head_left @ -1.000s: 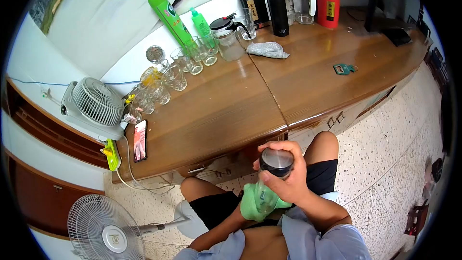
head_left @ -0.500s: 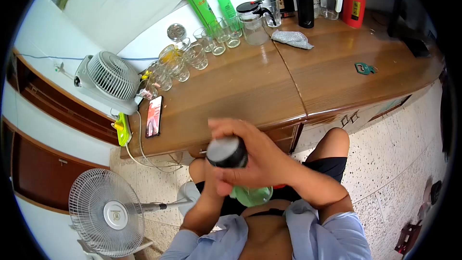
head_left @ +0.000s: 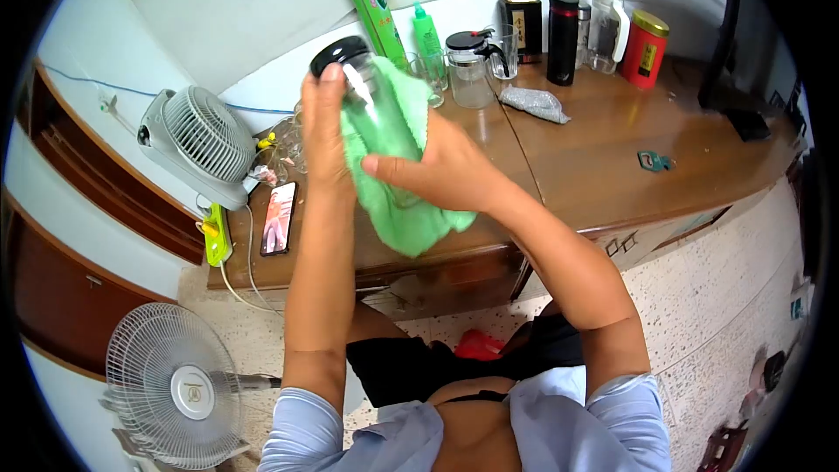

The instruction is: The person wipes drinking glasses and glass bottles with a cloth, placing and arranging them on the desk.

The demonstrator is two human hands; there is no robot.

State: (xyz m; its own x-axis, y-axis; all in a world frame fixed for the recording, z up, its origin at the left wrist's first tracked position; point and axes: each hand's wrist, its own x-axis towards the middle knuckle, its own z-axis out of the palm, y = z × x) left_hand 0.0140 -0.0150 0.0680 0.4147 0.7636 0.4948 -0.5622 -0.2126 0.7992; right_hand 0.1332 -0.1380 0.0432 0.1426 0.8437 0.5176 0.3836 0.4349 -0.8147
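A clear glass jar (head_left: 365, 96) with a black lid (head_left: 341, 52) is raised in front of me, tilted, its lid end toward the wall. My left hand (head_left: 326, 127) grips the jar near the lid, with the thumb up against the lid's edge. A light green cloth (head_left: 406, 232) wraps the jar's side and lower part and hangs below it. My right hand (head_left: 446, 166) holds the cloth against the jar from the right, its thumb across the front. Cloth and hand partly hide the jar's lower end.
On the wooden cabinet (head_left: 603, 175) stand a small fan (head_left: 205, 140), a phone (head_left: 278, 218), drinking glasses (head_left: 284, 144), a teapot (head_left: 472, 79), bottles, a red tin (head_left: 645, 52), bubble wrap (head_left: 535, 105) and a green opener (head_left: 654, 161). A standing fan (head_left: 188, 389) is lower left.
Both hands have moved up and away from my lap with the jar, now over the cabinet. The jar's lid end now points toward the wall, and the green cloth shows much more.
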